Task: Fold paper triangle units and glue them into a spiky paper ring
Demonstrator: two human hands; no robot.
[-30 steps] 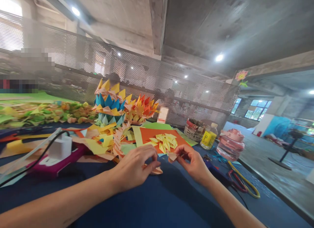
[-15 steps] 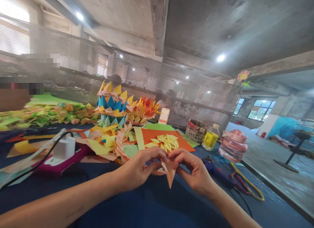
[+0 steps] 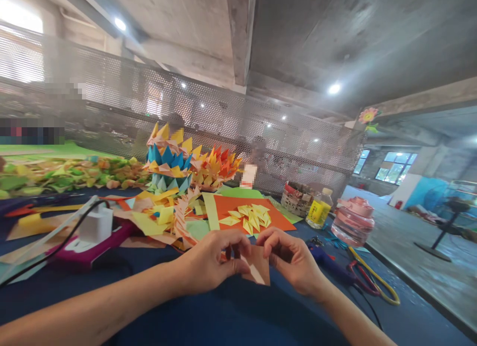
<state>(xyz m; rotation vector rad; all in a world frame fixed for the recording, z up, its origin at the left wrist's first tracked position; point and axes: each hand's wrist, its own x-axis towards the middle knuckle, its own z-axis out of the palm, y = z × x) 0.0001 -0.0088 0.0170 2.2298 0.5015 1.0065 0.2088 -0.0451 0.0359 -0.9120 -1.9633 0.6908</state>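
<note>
Between my two hands is a small piece of peach paper [image 3: 260, 267], partly unfolded, with a crease and a lighter flap showing. My left hand [image 3: 219, 259] pinches its left edge between thumb and fingers. At its upper right corner, my right hand [image 3: 292, 259] grips it with closed fingers. Just beyond lies an orange paper sheet [image 3: 281, 217] bearing several folded yellow paper pieces [image 3: 253, 216]. A curved ring of folded peach paper [image 3: 181, 216] stands left of that sheet.
Layered paper models [image 3: 169, 159] stand behind paper scraps. A purple power strip [image 3: 87, 249] with a charger is at left. To the right are a basket [image 3: 296, 199], a yellow-labelled bottle [image 3: 319, 209], a pink jug [image 3: 353, 221], a blue glue gun [image 3: 331, 264] and yellow-handled scissors [image 3: 380, 281].
The peach paper has gone from a narrow, downward-pointing shape to a flatter, squarer one. Both hands keep their hold. A co-worker's arm at the far left has mostly left the view.
</note>
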